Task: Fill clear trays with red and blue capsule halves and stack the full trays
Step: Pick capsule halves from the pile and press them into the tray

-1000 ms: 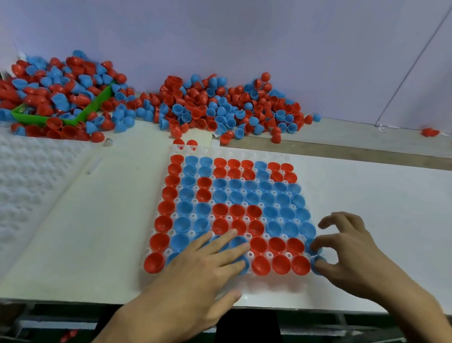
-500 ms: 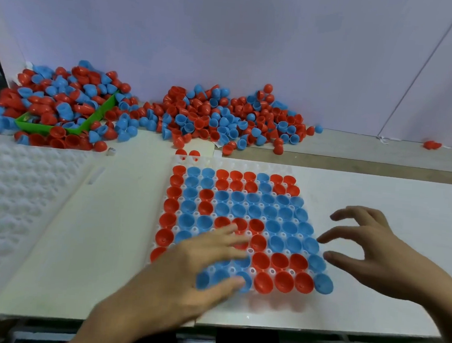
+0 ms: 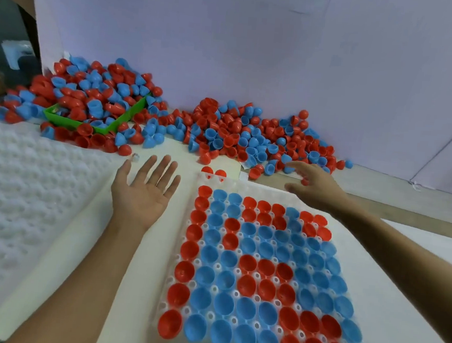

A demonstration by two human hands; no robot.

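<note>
The clear tray (image 3: 245, 185), nearly full, has bare pockets only along its far edge. Beyond that edge lies the capsule pile (image 3: 249, 135), and the right hand (image 3: 313, 183), fingers loosely spread and holding nothing, is nearer it. The left hand (image 3: 143, 192) hovers flat, palm up and empty, left of the tray.

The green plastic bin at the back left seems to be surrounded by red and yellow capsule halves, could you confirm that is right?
Not quite: the head view shows the green plastic bin at the back left surrounded by red and blue capsule halves, not red and yellow.
</note>
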